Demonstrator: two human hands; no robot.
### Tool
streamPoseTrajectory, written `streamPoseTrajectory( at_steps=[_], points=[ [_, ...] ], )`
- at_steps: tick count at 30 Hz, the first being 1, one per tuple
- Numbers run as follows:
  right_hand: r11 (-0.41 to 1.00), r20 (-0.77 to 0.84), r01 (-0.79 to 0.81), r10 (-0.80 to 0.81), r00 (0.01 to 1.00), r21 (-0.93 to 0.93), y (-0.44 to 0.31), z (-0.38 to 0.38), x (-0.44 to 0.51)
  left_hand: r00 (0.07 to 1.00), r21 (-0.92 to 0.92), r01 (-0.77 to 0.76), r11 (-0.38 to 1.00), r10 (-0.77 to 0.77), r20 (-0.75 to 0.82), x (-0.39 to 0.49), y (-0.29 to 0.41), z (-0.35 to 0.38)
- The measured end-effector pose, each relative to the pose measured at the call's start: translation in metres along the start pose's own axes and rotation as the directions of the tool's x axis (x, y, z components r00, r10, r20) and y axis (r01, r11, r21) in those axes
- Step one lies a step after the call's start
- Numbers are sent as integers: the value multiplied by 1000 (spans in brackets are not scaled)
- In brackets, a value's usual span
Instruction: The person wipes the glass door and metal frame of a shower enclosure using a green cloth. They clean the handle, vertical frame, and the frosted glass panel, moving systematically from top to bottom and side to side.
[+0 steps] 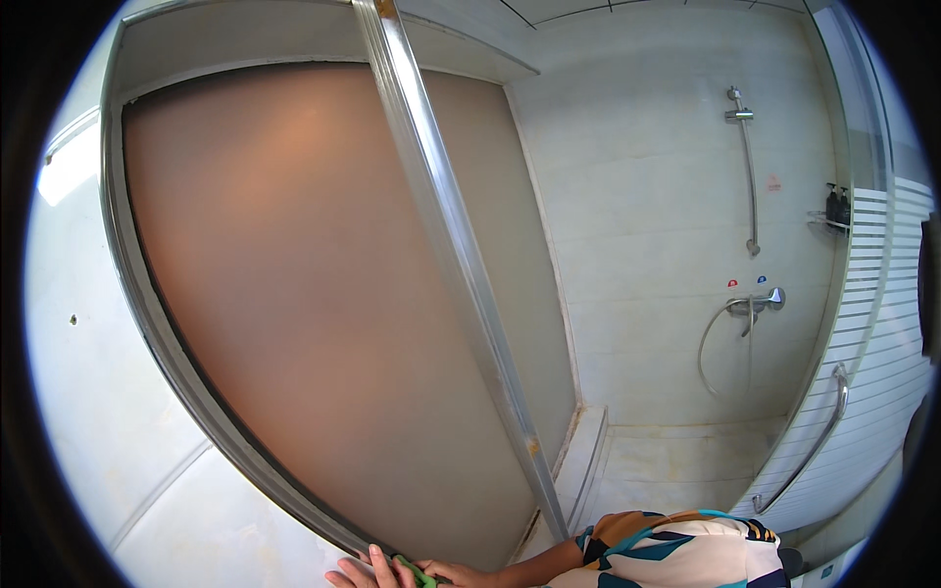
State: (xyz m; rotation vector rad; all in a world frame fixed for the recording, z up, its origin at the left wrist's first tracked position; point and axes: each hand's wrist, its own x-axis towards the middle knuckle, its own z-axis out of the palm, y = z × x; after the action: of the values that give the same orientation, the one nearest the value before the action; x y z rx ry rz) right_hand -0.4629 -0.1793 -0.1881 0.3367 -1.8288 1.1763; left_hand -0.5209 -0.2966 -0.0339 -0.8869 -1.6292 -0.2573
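At the bottom edge, my right hand (pixel 459 575) has its fingers closed on a green cloth (pixel 421 576). Its arm reaches in from the right in a patterned sleeve. My left hand (pixel 367 573) is just left of the cloth, with its fingers spread; the lower part is cut off, so whether it also grips the cloth cannot be seen. Both hands are by the lower corner of a large frosted glass panel (pixel 316 279), set in a metal frame (pixel 158 353). A bright metal post (pixel 441 191) crosses in front of the panel.
On the right, a striped glass shower door (pixel 860 316) carries a curved metal handle (pixel 807 456). Behind it are a shower mixer (pixel 757 303) with a hose, a slide rail (pixel 748 176) and dark pump bottles (pixel 836 206) on a shelf. A low ledge (pixel 581 448) runs beneath the panel.
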Motion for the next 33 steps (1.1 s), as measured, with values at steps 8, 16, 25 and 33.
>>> streamPoseTrajectory(
  at_steps=[8, 16, 25, 33],
  points=[
    [996, -70, 46, -41, 997, 73, -21, -2, 37, 1000, -6, -6, 1000, 6, 11, 10, 2, -8],
    [995, -7, -13, 13, 1000, -98, -9, 1, 28, 1000, -29, 5, 1000, -6, -17, 8, 4, -5],
    [984, 37, -89, 96, 995, -152, 8, 3, 19, 1000, -1, 1, 1000, -1, -7, 6, 3, -2],
    [976, 7, -176, 178, 984, -124, 2, 1, 13, 1000, 2, 6, 1000, -6, -5, 5, 3, -3]
  ],
)
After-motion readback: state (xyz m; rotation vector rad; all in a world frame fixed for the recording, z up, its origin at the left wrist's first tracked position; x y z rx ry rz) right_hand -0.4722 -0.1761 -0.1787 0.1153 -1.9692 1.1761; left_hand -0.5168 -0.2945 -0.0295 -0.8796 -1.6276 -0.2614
